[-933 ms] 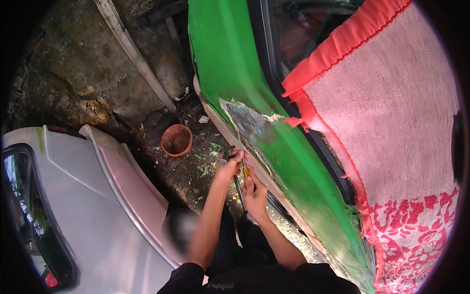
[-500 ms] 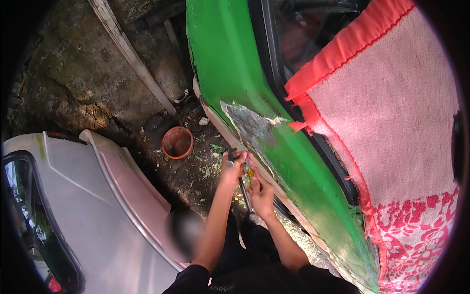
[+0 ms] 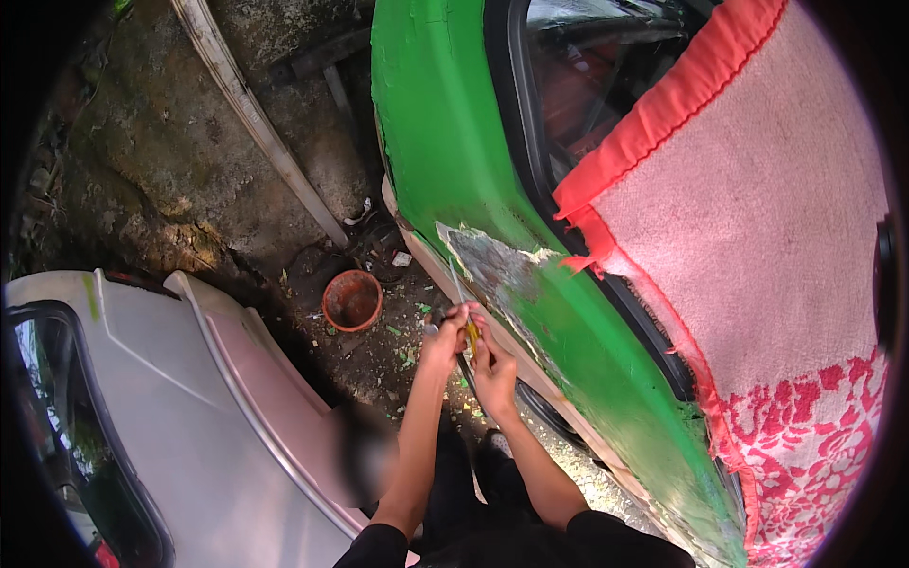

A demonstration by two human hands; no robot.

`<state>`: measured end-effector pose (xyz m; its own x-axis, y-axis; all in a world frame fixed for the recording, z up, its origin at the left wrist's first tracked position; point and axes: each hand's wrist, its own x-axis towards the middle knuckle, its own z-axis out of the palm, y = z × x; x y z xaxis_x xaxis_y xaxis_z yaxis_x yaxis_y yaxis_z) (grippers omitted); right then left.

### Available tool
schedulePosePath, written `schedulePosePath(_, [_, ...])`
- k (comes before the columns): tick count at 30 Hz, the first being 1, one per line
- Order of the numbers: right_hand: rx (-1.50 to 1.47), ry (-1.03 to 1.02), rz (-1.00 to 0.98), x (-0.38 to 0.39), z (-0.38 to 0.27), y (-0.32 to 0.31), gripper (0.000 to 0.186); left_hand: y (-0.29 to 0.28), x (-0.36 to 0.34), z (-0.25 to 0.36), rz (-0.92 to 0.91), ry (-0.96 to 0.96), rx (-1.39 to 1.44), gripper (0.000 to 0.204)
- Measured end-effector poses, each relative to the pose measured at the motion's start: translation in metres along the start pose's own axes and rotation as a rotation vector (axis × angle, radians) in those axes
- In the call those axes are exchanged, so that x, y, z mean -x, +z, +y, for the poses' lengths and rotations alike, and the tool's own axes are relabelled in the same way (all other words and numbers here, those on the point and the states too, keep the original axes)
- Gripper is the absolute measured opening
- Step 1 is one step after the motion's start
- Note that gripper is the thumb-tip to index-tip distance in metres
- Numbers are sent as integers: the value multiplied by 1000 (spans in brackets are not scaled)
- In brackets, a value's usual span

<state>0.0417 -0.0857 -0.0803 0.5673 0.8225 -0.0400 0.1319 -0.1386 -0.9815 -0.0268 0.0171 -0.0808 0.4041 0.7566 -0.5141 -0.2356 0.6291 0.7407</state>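
Note:
My left hand is closed around a hammer, whose metal head shows beside my fingers while most of its dark handle is hidden. Just to its right, my right hand grips the yellow handle of a screwdriver. The thin blade points away from me, along the lower edge of a green car body. Near the blade lies a bare grey patch with ragged, flaking paint edges. I cannot tell whether the tip touches the metal. Both hands are close together.
A terracotta pot stands on the ground among paint flakes. At left is a pale grey car; a long wooden plank leans beyond the pot. A pink towel with red trim drapes over the green car.
My view has shifted, so the cars and pot sit slightly lower. Both hands stay together on their tools; the hammer has turned, and less of its handle shows.

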Motion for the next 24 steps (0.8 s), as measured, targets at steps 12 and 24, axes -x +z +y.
schedulePosePath(12, [-117,89,3,41,-11,-29,40,18,18,-35,-17,13,111,21])
schedulePosePath(24, [-29,98,-23,20,13,-11,39,6,-1,-43,-12,50,168,22])
